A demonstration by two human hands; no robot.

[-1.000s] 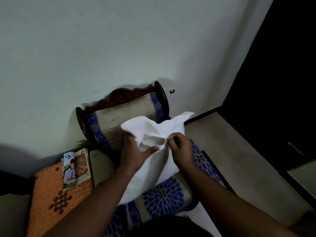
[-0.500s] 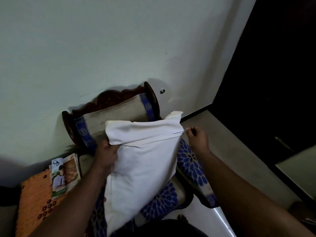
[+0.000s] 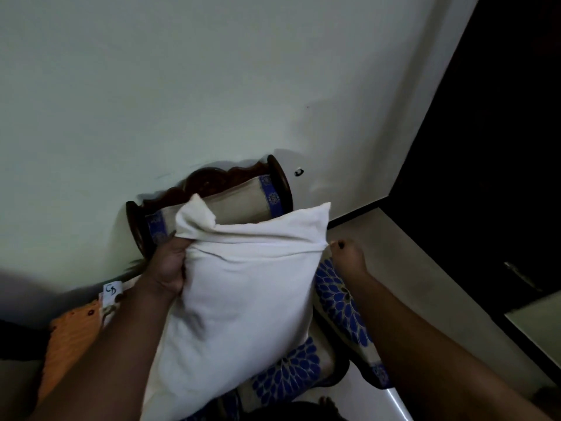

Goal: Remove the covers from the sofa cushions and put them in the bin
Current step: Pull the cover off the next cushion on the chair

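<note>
While a white cushion [image 3: 243,299] is held upright above a blue flowered sofa seat [image 3: 288,378], the left hand [image 3: 165,268] grips a bunched corner of its fabric at the top left, probably to brace it. The right hand [image 3: 346,253] pinches something small at the seam on the cushion's right edge, perhaps a zip pull; too small to tell. A bolster [image 3: 243,205] in a carved wooden armrest [image 3: 206,180] sits behind, against the wall. No bin is in view
</note>
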